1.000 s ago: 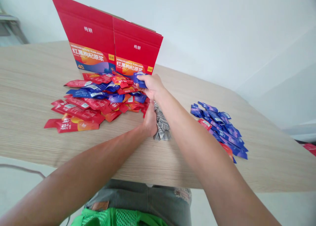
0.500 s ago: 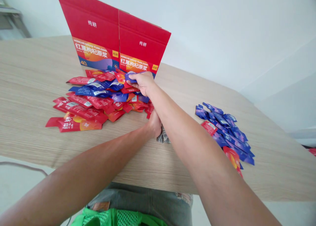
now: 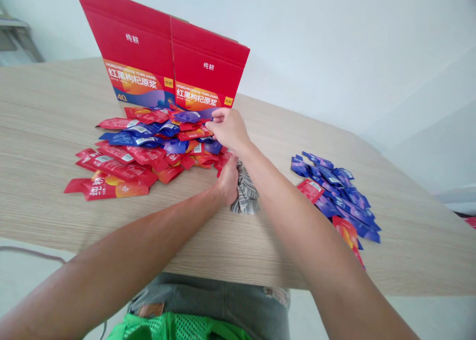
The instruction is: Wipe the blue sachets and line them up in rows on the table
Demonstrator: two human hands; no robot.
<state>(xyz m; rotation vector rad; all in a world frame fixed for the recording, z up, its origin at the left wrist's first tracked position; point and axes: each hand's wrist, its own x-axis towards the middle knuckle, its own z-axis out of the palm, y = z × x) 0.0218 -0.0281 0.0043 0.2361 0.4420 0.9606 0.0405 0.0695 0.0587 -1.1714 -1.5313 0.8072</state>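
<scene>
Grey-and-white striped cloth [image 3: 247, 197] is seen bunched on the wooden table [image 3: 55, 206], a little in from its near edge and about midway along it. The left hand [image 3: 226, 181] is closed on the cloth, its fingers curled into the folds so that their tips cannot be made out. Just beyond, the right forearm is crossed over the left wrist, and the right hand [image 3: 229, 128] is held above the right end of the mixed heap [image 3: 126, 156] of red and blue packets, which is spread toward the left edge. A blue sachet [image 3: 189, 116] is pinched by its right end between thumb and fingertips [image 3: 217, 124], the remaining fingers being folded in. The sachet lies leftward from the hand, its long axis roughly parallel to the far edge, and its free end is raised over the top of the heap, with red packets directly beneath. Of the two hands, the right is the nearer to it, the left being kept back by the cloth. Toward the right edge, well apart from both hands, a blue heap [image 3: 342, 196] is laid out with a few red packets among it. Farthest off, a red carton [image 3: 148, 47] is stood open just behind the mixed heap
</scene>
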